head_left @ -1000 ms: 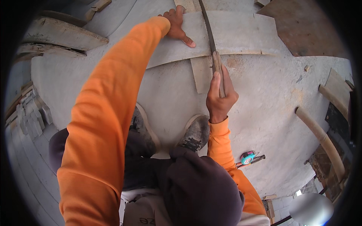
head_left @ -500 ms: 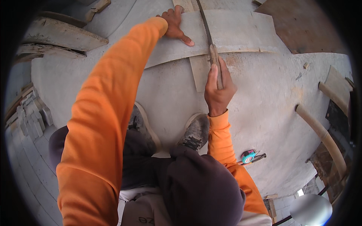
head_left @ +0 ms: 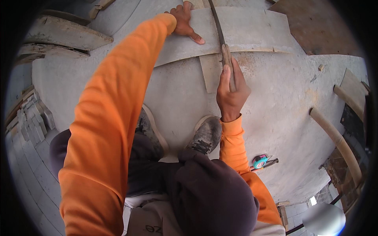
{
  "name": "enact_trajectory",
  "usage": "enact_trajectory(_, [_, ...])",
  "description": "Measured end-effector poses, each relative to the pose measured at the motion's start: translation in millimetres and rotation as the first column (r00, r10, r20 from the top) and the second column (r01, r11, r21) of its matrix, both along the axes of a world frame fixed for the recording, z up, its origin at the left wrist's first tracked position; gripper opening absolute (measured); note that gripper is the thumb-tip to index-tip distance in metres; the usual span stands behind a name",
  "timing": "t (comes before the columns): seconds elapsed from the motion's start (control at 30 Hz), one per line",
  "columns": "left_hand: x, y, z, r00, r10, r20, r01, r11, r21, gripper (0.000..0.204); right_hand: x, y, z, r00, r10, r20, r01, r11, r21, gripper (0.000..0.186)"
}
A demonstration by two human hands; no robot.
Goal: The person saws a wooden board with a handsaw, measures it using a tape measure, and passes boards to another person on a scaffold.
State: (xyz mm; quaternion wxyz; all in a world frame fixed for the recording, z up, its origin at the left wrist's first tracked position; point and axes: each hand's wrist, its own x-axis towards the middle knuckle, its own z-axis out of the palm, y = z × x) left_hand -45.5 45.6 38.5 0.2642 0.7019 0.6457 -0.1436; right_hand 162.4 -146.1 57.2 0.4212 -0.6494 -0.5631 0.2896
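My right hand (head_left: 233,94) is wrapped round the wooden handle (head_left: 227,59) of a handsaw. Its long, narrow dark blade (head_left: 217,24) points away from me and crosses a thin grey board (head_left: 252,31). To the left of the blade, my left hand (head_left: 185,25) lies on the board with its thumb spread out; its far fingers are partly hidden. Underneath the board, a narrow wooden strip (head_left: 208,74) sticks out toward me. The blade's far end runs out of the top of the view.
My shoes (head_left: 206,135) stand on the concrete floor (head_left: 275,118) near the board. A turquoise tape measure (head_left: 260,161) lies right of my right forearm. A brown sheet (head_left: 315,27) is at far right, bamboo poles (head_left: 336,137) nearer. Old planks (head_left: 65,35) and stacked blocks (head_left: 35,118) stand at left.
The whole view has shifted slightly. My hands, the handsaw and the board keep nearly the same places relative to one another.
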Motion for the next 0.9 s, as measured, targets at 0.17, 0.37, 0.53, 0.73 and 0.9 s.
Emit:
enact_trajectory(0.17, [-11,0,0,1.0,-0.01,0.0,0.01,1.0,0.009,0.132,43,-130,-13,0.996,0.017,0.086,-0.018,1.0,0.017,0.037])
enact_trajectory(0.37, [-7,5,1,1.0,0.008,0.005,-0.008,1.0,-0.019,0.136,6,-18,-10,1.0,0.008,0.008,-0.008,1.0,0.022,0.035])
enact_trajectory(0.53, [-2,4,-5,1.0,0.003,0.015,-0.002,0.998,-0.066,0.133,8,-21,-11,1.0,-0.011,-0.011,0.011,1.0,-0.019,0.033])
enact_trajectory(0.73, [-9,0,7,0.999,0.031,-0.021,-0.033,0.995,-0.093,0.131,36,-119,14,1.0,0.019,0.004,-0.019,0.99,-0.139,0.036])
enact_trajectory(0.9, [2,4,-1,1.0,0.001,0.009,0.0,0.997,-0.079,0.14,2,9,-5,1.0,-0.012,-0.017,0.012,1.0,0.009,0.034])
